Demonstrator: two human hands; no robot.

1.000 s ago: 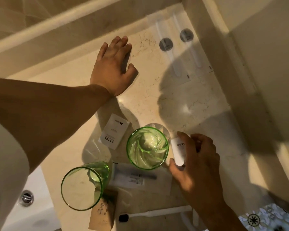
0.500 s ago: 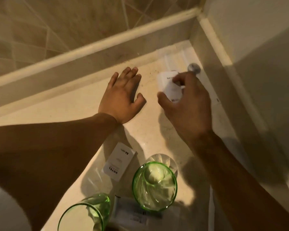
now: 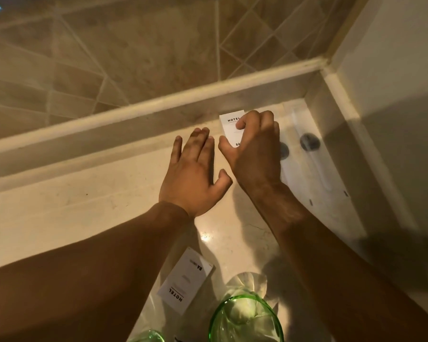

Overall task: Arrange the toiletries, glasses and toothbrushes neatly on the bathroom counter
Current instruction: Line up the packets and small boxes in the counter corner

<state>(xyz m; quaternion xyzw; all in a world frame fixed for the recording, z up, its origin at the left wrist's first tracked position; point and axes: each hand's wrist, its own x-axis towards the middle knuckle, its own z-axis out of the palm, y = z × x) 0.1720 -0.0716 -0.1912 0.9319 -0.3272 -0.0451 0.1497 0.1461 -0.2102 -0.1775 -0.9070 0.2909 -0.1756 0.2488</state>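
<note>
My right hand (image 3: 253,154) grips a small white "HOTEL" packet (image 3: 230,124), held upright against the back ledge of the marble counter (image 3: 84,218). My left hand (image 3: 194,171) lies flat on the counter just left of it, fingers spread, holding nothing. A second white "HOTEL" packet (image 3: 186,280) lies flat nearer to me. A green glass (image 3: 245,319) stands at the bottom edge, and the rim of another green glass (image 3: 147,336) shows to its left. Two wrapped toothbrushes (image 3: 311,154) with round dark labels lie in the back right corner.
A raised ledge (image 3: 109,127) and a tiled wall run along the back. A white wall (image 3: 393,70) closes the right side. Bare marble stretches to the left of my left hand.
My right hand has carried the white packet from beside the green glass to the back ledge and stood it up there. The view has tilted up towards the wall. My left hand stayed flat.
</note>
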